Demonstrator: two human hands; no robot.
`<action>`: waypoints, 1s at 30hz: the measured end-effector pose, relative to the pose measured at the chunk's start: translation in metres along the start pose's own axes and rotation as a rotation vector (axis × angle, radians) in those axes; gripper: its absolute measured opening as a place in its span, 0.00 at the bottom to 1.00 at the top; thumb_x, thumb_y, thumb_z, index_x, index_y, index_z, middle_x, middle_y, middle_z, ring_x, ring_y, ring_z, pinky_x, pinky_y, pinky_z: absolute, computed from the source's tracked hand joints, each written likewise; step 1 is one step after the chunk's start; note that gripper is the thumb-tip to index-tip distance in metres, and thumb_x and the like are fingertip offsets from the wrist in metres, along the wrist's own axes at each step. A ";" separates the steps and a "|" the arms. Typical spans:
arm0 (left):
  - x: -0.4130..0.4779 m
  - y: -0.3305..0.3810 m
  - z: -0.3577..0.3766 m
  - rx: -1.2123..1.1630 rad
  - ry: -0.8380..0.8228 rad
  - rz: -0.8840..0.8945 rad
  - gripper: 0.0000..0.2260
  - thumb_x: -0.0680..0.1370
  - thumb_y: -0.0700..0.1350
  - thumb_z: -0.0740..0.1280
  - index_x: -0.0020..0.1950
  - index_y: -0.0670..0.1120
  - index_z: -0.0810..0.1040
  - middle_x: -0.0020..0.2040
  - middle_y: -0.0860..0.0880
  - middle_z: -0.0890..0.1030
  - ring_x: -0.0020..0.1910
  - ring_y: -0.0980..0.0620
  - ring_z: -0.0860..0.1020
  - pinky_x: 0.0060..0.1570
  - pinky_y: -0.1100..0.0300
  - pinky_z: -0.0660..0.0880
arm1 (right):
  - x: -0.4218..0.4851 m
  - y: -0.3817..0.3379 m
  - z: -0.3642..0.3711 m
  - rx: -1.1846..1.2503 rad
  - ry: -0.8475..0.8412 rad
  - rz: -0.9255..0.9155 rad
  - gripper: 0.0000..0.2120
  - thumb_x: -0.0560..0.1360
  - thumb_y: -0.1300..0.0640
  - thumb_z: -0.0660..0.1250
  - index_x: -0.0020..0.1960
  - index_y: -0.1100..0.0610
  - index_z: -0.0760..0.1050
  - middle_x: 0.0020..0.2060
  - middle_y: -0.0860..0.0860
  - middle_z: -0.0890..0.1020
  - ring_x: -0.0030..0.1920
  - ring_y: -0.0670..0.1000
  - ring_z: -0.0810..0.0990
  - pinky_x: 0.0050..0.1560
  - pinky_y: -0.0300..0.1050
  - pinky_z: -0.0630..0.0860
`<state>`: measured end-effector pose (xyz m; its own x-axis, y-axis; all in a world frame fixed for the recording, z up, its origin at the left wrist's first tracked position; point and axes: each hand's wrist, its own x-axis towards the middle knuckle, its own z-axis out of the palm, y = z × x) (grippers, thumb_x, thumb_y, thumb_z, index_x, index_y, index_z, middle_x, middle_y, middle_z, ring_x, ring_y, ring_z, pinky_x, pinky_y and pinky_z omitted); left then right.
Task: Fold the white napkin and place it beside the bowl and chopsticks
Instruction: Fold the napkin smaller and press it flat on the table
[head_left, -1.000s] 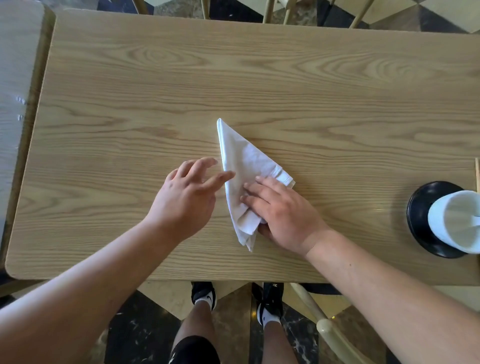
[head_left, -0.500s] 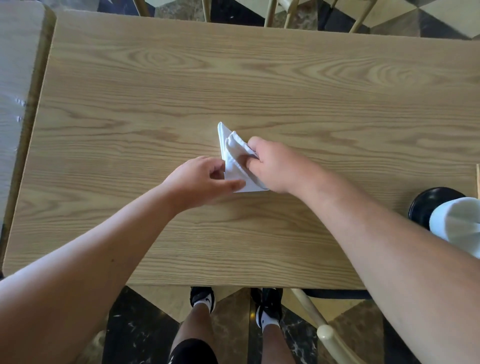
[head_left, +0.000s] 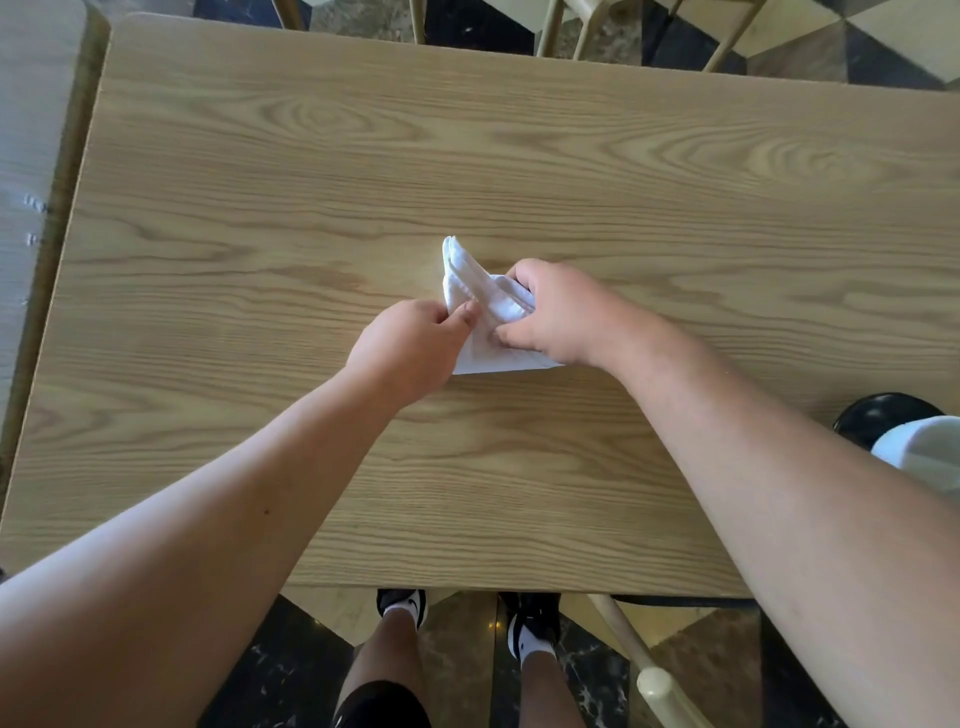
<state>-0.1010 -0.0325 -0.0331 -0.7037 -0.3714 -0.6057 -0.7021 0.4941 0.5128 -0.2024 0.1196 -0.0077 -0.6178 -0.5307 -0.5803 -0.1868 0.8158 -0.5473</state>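
1. Where the table meets the right frame edge, the white bowl sits on a black saucer; its contents are hidden.
2. Mid-table, the napkin is now a shorter, thicker triangle than a second ago.
3. The left hand pinches its left edge; the right hand has closed around its right fold.

Napkin soft white cloth; table matt wood grain; saucer glossy black.

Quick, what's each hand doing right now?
Left hand: closed, pinching the white napkin.
Right hand: closed, gripping the same napkin.
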 end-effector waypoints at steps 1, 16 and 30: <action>0.001 0.000 -0.002 -0.001 -0.012 0.010 0.24 0.82 0.65 0.60 0.43 0.46 0.79 0.34 0.50 0.79 0.33 0.47 0.76 0.38 0.53 0.73 | 0.000 0.001 0.000 -0.002 0.002 -0.007 0.15 0.74 0.50 0.73 0.58 0.50 0.75 0.47 0.47 0.82 0.48 0.52 0.82 0.43 0.48 0.75; 0.020 0.014 -0.034 -0.253 -0.019 0.260 0.08 0.75 0.49 0.78 0.45 0.50 0.81 0.46 0.50 0.86 0.39 0.55 0.77 0.42 0.58 0.73 | -0.011 0.010 0.003 0.106 -0.068 -0.035 0.11 0.73 0.56 0.74 0.50 0.44 0.76 0.44 0.42 0.83 0.45 0.47 0.82 0.42 0.45 0.75; 0.032 0.041 -0.059 0.425 -0.196 0.410 0.18 0.70 0.59 0.79 0.57 0.58 0.81 0.50 0.59 0.80 0.48 0.54 0.78 0.45 0.56 0.71 | -0.032 0.040 0.008 -0.192 0.019 0.002 0.06 0.79 0.50 0.66 0.44 0.47 0.71 0.44 0.50 0.73 0.51 0.57 0.70 0.53 0.47 0.67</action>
<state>-0.1589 -0.0702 0.0049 -0.8455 0.0465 -0.5320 -0.2459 0.8505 0.4650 -0.1838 0.1674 -0.0162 -0.6324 -0.5259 -0.5688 -0.3266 0.8468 -0.4199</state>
